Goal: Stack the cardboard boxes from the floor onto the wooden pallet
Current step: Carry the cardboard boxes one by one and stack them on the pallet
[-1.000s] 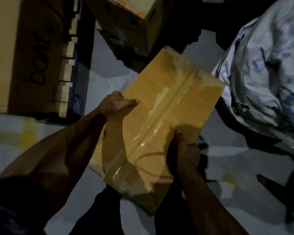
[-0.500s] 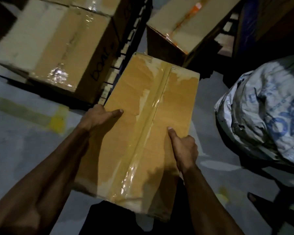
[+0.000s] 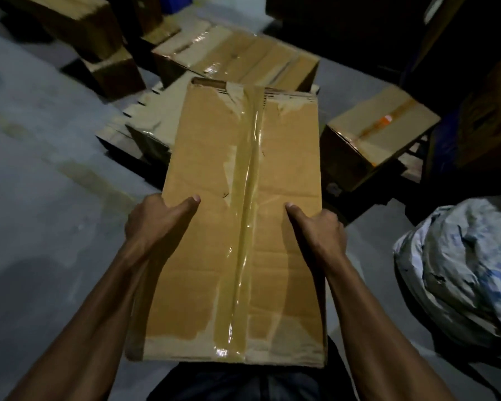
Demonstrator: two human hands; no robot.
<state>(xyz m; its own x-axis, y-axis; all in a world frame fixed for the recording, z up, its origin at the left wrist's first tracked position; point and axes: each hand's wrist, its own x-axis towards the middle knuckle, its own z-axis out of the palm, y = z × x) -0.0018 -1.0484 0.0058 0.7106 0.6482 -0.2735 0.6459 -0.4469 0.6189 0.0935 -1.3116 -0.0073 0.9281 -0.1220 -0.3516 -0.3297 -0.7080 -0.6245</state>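
I carry a long brown cardboard box [image 3: 209, 227] with clear tape down its middle, held lengthwise in front of my body above the floor. My left hand [image 3: 154, 219] grips its left edge, thumb lying on the top face. My right hand [image 3: 318, 227] grips the right edge the same way. Beyond the box's far end lies the wooden pallet [image 3: 122, 131] with a taped box [image 3: 235, 55] and other cardboard on it. Another taped box [image 3: 379, 134] with an orange mark sits on a pallet to the right.
A crumpled white and blue sack [image 3: 463, 267] lies on the floor at the right. Dark brown boxes [image 3: 84, 33] stand at the back left. Grey concrete floor [image 3: 41, 169] spreads out on the left. The back right is dark, with tall boxes.
The box has swung from slanted to straight ahead of me and come nearer the pallet. Both hands kept their hold. The sack has shifted lower right in view.
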